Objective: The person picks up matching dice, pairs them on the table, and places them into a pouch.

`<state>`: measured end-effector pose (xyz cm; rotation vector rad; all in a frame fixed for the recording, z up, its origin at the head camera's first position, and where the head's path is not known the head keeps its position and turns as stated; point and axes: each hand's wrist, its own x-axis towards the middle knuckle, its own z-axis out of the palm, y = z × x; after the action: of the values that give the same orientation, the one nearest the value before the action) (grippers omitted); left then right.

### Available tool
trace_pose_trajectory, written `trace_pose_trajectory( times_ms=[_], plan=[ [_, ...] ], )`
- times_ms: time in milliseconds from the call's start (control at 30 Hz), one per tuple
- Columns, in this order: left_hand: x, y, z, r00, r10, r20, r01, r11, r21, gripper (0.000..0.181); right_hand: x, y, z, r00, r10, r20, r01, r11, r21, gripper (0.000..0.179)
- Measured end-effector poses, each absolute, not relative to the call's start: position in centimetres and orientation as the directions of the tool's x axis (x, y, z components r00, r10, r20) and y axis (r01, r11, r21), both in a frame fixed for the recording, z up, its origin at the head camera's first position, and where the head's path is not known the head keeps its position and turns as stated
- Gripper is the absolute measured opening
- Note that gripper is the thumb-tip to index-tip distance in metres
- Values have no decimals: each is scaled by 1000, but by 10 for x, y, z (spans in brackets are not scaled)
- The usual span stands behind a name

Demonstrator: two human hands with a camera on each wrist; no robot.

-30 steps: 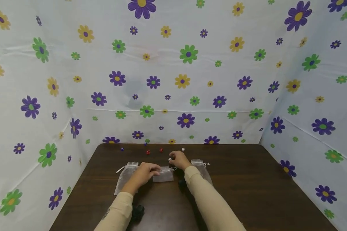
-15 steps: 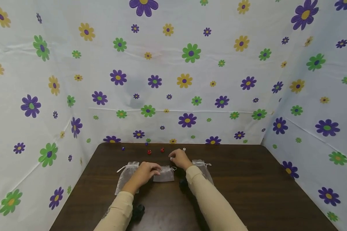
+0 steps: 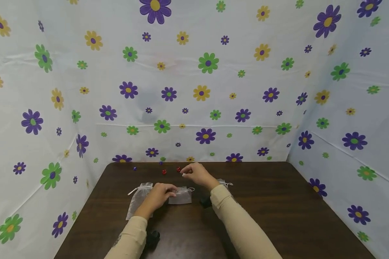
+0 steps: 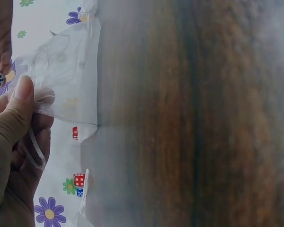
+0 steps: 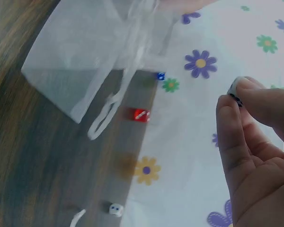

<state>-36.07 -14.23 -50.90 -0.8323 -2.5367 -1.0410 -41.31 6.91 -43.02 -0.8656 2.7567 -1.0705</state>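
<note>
A small sheer white drawstring bag (image 3: 180,197) is pinched at its mouth between the thumb and fingers of my left hand (image 3: 160,196). In the left wrist view, a loop of its cord hangs beside the fingers. My right hand (image 3: 199,175) pinches a white die (image 5: 235,91) with dark pips between thumb and fingertips, held above the table close to the bag. Another white die (image 5: 116,209) lies on the table, seen in the right wrist view but hidden behind the right hand in the head view.
Two red dice, one nearer the middle (image 3: 164,172), and two blue dice, one farther left (image 3: 135,168), lie along the back of the dark wooden table (image 3: 262,201). A second sheer bag (image 3: 138,199) lies left, a third (image 3: 225,182) right, partly behind the right arm. Flowered cloth (image 3: 246,136) surrounds the table.
My right hand has picked the white die up off the table and moved left with it, toward the bag. The left hand has stayed at the bag's mouth.
</note>
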Motion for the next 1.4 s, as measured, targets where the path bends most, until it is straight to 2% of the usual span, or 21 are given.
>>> trace_pose_trajectory(
  times_ms=[367,1000,1200,1400],
  plan=[
    [-360,-142,-509,-775,435,457,631,554,543,12,-396,61,-423,-821,-567,58,-476,626,-618,17],
    [-355,-143,-510,-782,409,470,622,555,552,11,-390,57,-422,-819,-571,57,-475,617,-627,15],
    [-355,-142,-509,-784,409,466,619,569,541,10,-393,58,-426,-822,-568,47,-467,624,-626,15],
    [-354,-141,-508,-781,413,470,623,573,533,11,-410,69,-445,-837,-541,78,-471,641,-606,16]
  ],
)
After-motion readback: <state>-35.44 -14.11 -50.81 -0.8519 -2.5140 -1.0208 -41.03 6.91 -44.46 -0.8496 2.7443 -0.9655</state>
